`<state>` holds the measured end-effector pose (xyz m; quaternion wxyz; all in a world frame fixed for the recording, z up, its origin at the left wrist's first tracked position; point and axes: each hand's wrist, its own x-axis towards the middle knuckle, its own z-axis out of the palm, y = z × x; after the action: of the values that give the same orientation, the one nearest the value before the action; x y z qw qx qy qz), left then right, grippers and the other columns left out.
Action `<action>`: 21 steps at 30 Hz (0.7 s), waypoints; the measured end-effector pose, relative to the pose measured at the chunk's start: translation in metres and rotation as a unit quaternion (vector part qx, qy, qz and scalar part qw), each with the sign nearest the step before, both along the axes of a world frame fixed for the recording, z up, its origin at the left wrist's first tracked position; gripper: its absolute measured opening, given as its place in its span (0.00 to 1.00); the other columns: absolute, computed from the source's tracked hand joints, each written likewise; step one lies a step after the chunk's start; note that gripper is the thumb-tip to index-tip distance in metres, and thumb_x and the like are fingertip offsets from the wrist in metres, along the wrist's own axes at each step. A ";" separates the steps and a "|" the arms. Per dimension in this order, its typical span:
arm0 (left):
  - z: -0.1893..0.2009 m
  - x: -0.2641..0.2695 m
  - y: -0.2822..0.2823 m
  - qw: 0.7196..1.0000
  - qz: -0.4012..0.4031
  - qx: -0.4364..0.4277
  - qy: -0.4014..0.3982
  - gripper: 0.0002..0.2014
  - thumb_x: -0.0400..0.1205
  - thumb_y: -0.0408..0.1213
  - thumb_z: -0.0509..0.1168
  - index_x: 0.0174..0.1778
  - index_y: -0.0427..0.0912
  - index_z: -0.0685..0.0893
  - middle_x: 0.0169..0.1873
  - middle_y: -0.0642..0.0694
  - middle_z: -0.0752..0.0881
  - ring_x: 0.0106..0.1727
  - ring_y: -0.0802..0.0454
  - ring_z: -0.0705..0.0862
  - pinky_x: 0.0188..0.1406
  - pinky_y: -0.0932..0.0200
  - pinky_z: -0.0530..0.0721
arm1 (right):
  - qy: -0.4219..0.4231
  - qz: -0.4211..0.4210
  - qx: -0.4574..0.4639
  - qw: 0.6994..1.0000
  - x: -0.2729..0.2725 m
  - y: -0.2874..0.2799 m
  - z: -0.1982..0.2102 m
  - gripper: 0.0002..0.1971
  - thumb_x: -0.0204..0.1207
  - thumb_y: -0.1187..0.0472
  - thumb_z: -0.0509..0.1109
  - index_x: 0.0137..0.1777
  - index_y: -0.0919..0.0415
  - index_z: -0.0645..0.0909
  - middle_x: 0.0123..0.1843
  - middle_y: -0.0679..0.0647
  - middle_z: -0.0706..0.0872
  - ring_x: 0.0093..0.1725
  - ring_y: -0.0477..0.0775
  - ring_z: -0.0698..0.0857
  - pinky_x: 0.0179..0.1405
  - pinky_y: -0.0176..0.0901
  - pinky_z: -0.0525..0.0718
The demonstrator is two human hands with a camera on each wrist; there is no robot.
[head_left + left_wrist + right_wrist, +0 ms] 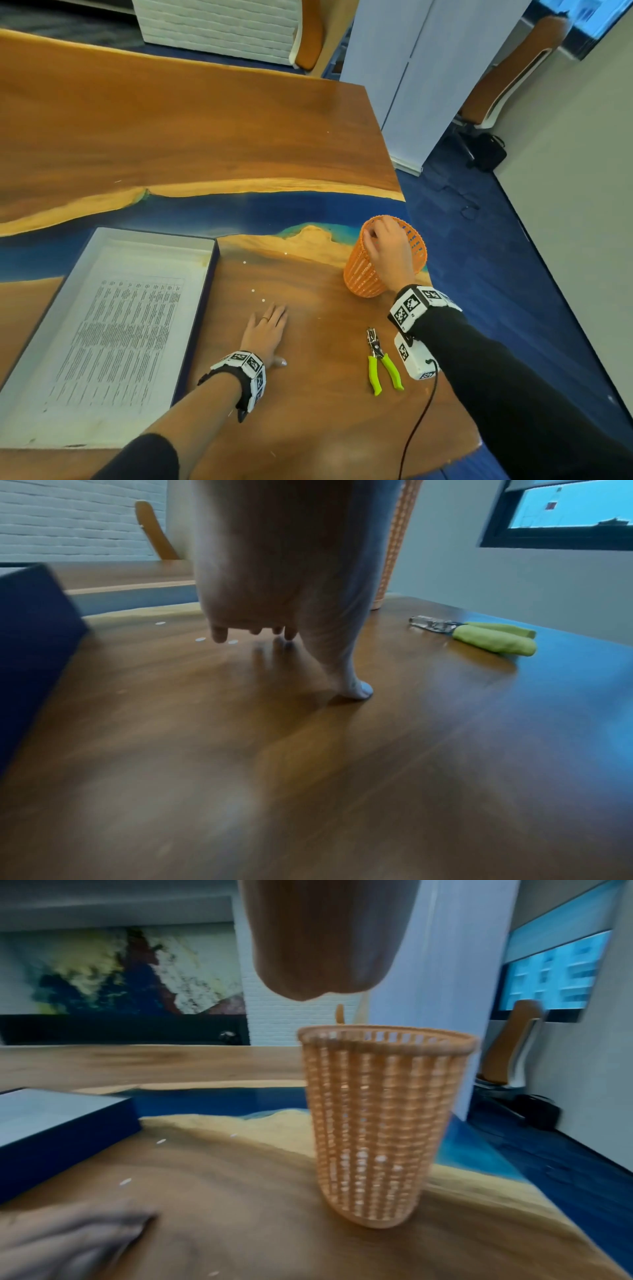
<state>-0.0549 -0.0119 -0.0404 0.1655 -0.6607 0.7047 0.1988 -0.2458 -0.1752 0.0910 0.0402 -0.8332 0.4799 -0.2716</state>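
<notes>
1. Basket (359,274) stands upright near the surface's (325,421) right edge.
2. Right hand (388,255) hovers over its rim, fingers bunched; grip unclear.
3. Left hand (265,330) lies flat, behind dots (252,291).
4. Punch (378,354) lies between the hands; box (161,233) at left.
5. Basket's inside is hidden.

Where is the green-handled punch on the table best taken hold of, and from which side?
Take the punch by its green handles, from above on the near side. It lies flat with the metal head pointing away and the handles splayed toward the person, so they are the longest part to close round.
</notes>
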 end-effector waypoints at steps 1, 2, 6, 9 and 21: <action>0.001 0.007 0.002 1.000 0.010 -0.007 -0.001 0.52 0.75 0.58 0.67 0.84 0.40 0.41 0.84 0.47 0.41 0.85 0.48 0.41 0.82 0.41 0.53 | 0.016 0.016 -0.019 1.000 0.011 0.003 -0.002 0.06 0.79 0.64 0.63 0.41 0.64 0.76 0.39 0.56 0.78 0.39 0.53 0.75 0.41 0.46 0.73; 0.002 0.015 0.003 1.000 0.021 -0.013 -0.003 0.52 0.76 0.58 0.67 0.84 0.40 0.42 0.84 0.47 0.40 0.85 0.48 0.41 0.83 0.42 0.52 | 0.033 0.031 -0.030 0.999 0.023 0.007 -0.007 0.06 0.79 0.64 0.63 0.41 0.64 0.77 0.38 0.57 0.79 0.38 0.54 0.75 0.40 0.46 0.72; 0.008 0.044 0.002 0.998 0.064 -0.027 -0.006 0.51 0.77 0.58 0.66 0.84 0.40 0.42 0.84 0.46 0.41 0.85 0.48 0.43 0.83 0.41 0.53 | 0.051 0.099 0.002 0.994 0.067 0.028 -0.037 0.08 0.78 0.62 0.61 0.40 0.64 0.77 0.39 0.58 0.80 0.39 0.57 0.77 0.39 0.45 0.71; 0.010 0.060 0.001 0.994 0.104 -0.025 -0.012 0.51 0.76 0.56 0.68 0.84 0.39 0.42 0.84 0.46 0.43 0.85 0.48 0.44 0.83 0.41 0.53 | 0.067 0.126 0.110 0.984 0.092 0.049 -0.065 0.07 0.78 0.64 0.64 0.41 0.66 0.79 0.42 0.61 0.81 0.41 0.59 0.80 0.41 0.50 0.78; -0.001 0.059 -0.001 0.987 0.160 -0.007 -0.007 0.52 0.75 0.47 0.72 0.83 0.38 0.42 0.84 0.46 0.44 0.85 0.48 0.47 0.79 0.40 0.61 | 0.070 0.076 0.358 0.928 0.130 0.076 -0.130 0.08 0.78 0.64 0.67 0.49 0.65 0.87 0.53 0.60 0.83 0.51 0.59 0.82 0.53 0.51 0.79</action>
<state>0.0044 -0.0131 -0.0413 0.1319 -0.7676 0.5901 0.2125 -0.1154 -0.0993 -0.0390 0.3224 -0.8144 0.4820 -0.0194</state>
